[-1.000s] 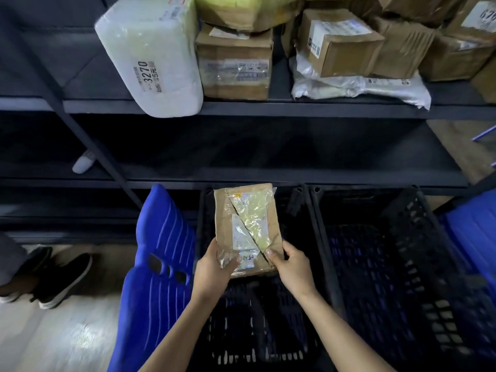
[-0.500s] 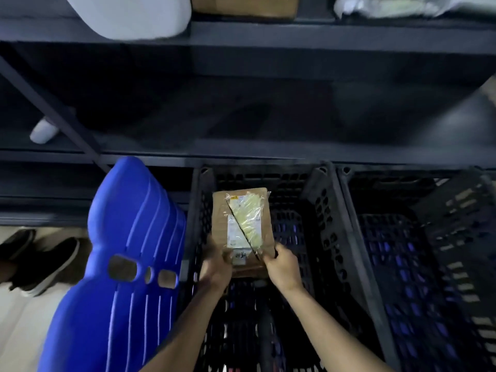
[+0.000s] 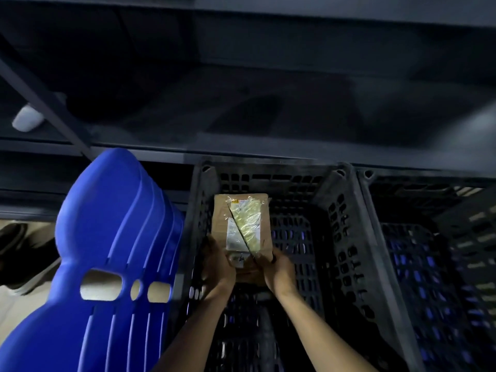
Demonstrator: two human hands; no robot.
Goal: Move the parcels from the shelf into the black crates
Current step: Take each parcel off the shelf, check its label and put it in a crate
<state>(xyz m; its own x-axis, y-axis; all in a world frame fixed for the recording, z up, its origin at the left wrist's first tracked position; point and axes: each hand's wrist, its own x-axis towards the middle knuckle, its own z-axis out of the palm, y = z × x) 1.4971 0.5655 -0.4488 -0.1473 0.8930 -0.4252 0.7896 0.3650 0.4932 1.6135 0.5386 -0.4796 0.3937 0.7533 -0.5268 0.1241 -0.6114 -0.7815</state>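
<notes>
A small brown cardboard parcel (image 3: 243, 224) with a taped white label and yellowish film sits low inside the left black crate (image 3: 346, 224). My left hand (image 3: 217, 264) grips its near left corner. My right hand (image 3: 276, 269) grips its near right corner. Both forearms reach down into the crate. Whether the parcel touches the crate floor is hidden. A second black crate (image 3: 402, 264) stands to the right, with only its perforated walls and floor showing.
A blue plastic chair back (image 3: 115, 251) stands just left of the crate. Dark metal shelf boards (image 3: 241, 154) run across above the crates. A white object (image 3: 28, 119) lies on a shelf at far left. Dark shoes (image 3: 10, 237) show on the floor at left.
The view has tilted down and the upper shelf with its parcels has left the frame. Both hands have lowered the parcel from above the crate rim to deep inside the left crate.
</notes>
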